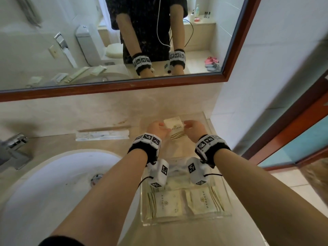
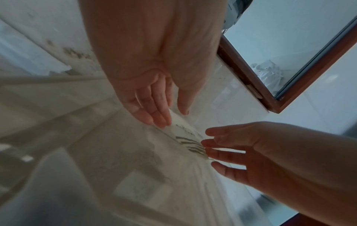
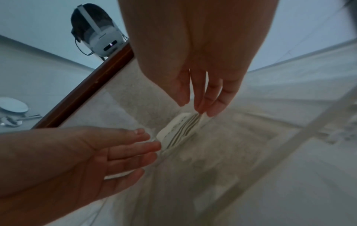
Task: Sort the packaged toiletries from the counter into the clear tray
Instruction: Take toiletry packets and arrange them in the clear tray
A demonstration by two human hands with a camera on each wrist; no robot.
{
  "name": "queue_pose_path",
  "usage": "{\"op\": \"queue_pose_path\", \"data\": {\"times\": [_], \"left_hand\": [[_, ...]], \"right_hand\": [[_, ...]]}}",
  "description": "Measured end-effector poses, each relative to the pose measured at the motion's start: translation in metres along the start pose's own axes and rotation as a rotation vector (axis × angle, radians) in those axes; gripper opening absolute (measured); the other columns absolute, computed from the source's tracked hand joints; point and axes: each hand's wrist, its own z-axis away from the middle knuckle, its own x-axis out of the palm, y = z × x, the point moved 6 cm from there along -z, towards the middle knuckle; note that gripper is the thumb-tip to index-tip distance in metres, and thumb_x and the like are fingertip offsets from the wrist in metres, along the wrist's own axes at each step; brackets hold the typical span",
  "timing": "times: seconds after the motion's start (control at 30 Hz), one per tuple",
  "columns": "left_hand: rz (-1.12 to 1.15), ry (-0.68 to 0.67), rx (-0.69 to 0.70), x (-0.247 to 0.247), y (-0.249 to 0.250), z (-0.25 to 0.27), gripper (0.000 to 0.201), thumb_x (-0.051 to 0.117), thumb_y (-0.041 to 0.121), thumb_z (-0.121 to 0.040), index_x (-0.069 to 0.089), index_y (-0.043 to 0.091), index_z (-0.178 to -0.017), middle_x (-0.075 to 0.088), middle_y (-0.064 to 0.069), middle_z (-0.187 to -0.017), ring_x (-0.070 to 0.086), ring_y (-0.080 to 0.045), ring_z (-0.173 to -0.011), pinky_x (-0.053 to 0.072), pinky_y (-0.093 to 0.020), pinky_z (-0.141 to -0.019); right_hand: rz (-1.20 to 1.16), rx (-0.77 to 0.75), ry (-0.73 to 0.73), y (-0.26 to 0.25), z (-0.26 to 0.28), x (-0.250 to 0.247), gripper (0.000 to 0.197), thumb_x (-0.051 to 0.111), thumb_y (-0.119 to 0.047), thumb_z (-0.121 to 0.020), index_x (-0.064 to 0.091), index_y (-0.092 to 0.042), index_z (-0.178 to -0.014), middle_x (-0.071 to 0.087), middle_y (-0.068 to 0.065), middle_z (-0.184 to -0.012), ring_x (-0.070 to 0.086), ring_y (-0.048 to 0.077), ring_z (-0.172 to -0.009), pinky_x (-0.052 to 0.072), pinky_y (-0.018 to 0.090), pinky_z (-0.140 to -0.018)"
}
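Note:
A clear tray (image 1: 177,221) lies on the counter to the right of the sink. Two cream packets with olive stripes (image 1: 167,203) (image 1: 204,199) lie side by side at its near end. At the far end another cream packet (image 1: 174,124) (image 2: 185,131) (image 3: 179,130) sits between my hands. My left hand (image 1: 160,126) (image 2: 173,117) (image 3: 152,140) touches its left end with straight fingers. My right hand (image 1: 187,126) (image 3: 195,108) (image 2: 210,146) touches the striped right end, fingers also straight. Whether the packet rests fully on the tray floor I cannot tell.
A long wrapped item (image 1: 102,135) lies on the counter against the back wall, left of the tray. The white basin (image 1: 53,183) and chrome tap (image 1: 14,148) are to the left. A wood-framed mirror (image 1: 124,86) hangs above, and a white wall (image 1: 248,86) stands close on the right.

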Motion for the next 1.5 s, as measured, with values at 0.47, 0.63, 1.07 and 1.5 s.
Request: {"op": "queue_pose_path", "data": {"times": [0.47,0.63,1.07,1.5], "left_hand": [[0.389,-0.131,-0.082,0.007,-0.014,0.035,0.035,0.065,-0.004,-0.084,0.057,-0.008,-0.117,0.062,-0.026,-0.122,0.063,-0.037,-0.110,0.054,-0.041,-0.089],[0.290,0.020,0.010,-0.009,-0.018,0.049,0.033,0.068,0.017,-0.086,0.059,0.002,-0.115,0.067,-0.018,-0.113,0.065,-0.029,-0.092,0.054,-0.034,-0.073],[-0.401,-0.157,0.167,-0.013,-0.066,0.115,0.023,0.068,0.003,-0.077,0.062,0.018,-0.061,0.061,0.001,-0.071,0.057,-0.014,-0.072,0.049,-0.023,-0.071],[-0.908,-0.155,0.199,0.000,-0.082,0.152,0.022,0.046,0.016,-0.090,0.067,0.015,-0.095,0.068,-0.007,-0.103,0.064,-0.031,-0.091,0.051,-0.038,-0.089]], "right_hand": [[-0.299,0.101,-0.155,0.005,0.023,0.010,0.026,0.057,-0.007,-0.091,0.062,-0.003,-0.117,0.066,0.008,-0.099,0.056,0.016,-0.084,0.045,0.026,-0.072],[-0.267,0.026,-0.227,0.002,0.037,0.019,0.014,0.049,-0.009,-0.096,0.060,-0.013,-0.104,0.059,0.001,-0.090,0.055,0.018,-0.087,0.049,0.029,-0.069],[0.350,-0.261,-0.354,0.003,0.102,0.049,0.021,0.075,-0.013,-0.078,0.077,-0.008,-0.098,0.074,0.009,-0.100,0.059,0.012,-0.082,0.047,0.023,-0.076],[0.741,-0.208,-0.544,0.025,0.126,0.087,0.038,0.075,-0.030,-0.079,0.069,-0.014,-0.113,0.069,0.003,-0.113,0.065,0.025,-0.106,0.053,0.032,-0.089]]}}
